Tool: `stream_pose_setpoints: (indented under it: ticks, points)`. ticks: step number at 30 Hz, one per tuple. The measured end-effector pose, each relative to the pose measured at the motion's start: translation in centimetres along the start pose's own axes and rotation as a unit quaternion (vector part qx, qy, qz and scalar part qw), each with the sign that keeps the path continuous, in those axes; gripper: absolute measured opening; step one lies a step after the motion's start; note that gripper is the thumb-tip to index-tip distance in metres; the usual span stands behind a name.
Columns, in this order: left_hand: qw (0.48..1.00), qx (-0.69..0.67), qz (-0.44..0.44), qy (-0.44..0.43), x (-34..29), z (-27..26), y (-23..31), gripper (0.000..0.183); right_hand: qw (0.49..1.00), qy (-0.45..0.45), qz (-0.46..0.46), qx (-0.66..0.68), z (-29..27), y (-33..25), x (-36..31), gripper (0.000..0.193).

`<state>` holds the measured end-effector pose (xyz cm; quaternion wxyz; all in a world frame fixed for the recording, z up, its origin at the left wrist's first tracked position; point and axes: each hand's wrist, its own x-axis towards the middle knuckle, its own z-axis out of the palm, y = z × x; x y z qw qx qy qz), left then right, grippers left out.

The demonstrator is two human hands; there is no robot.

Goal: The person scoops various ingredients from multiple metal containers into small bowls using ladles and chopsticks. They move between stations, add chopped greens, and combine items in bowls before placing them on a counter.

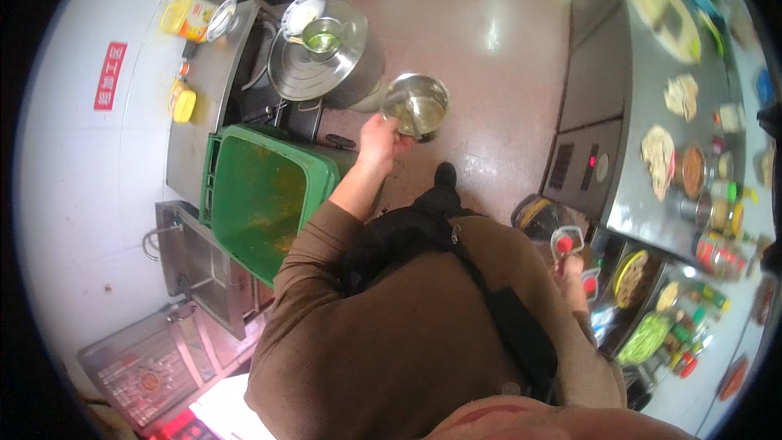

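Observation:
My left hand (383, 145) reaches out over the floor, closed on the near rim of a round, shiny metal bowl (428, 102). The bowl's inside faces up and looks pale; whether any liquid is in it I cannot make out. Low on the right, my right hand (572, 269) is closed at a clear plastic jug (580, 236) with a red cap, seemingly on its handle. A second red cap (590, 284) shows just beside that hand. My right fingers are partly hidden.
Left of me stands a green bin (261, 195), its top open. Beyond it, a large lidded stockpot (314, 65) carries a small pot (322, 37) and a white bowl (303, 10). On the right, a steel counter (635, 171) holds dough pieces (658, 159) and several jars (721, 216).

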<state>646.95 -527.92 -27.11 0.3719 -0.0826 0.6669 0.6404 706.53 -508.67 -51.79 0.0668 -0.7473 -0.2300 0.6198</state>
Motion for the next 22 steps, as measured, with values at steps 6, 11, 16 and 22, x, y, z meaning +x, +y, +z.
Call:
stream_pose_setpoints:
  ticks: [6, 11, 16, 22]
  points:
    - [0.997, -0.076, -0.030, -0.001, 6.3, -6.3, 3.8, 0.015, 0.947, -0.074, -0.117, -0.291, 12.1, -5.5, -2.5, 0.023]
    - [0.990, -0.138, 0.008, 0.041, 11.1, -9.4, 9.4, 0.013, 0.910, -0.157, -0.163, -0.346, 18.2, -13.7, -3.8, 0.029]
    - [0.954, -0.210, 0.171, 0.127, 18.9, -11.7, 18.5, 0.010, 0.927, -0.097, -0.105, -0.348, 20.7, -21.0, -2.1, 0.029]
    - [0.930, -0.183, 0.191, 0.256, 34.8, -16.3, 28.1, 0.015, 0.889, -0.094, -0.079, -0.440, 26.3, -31.2, 5.1, 0.026]
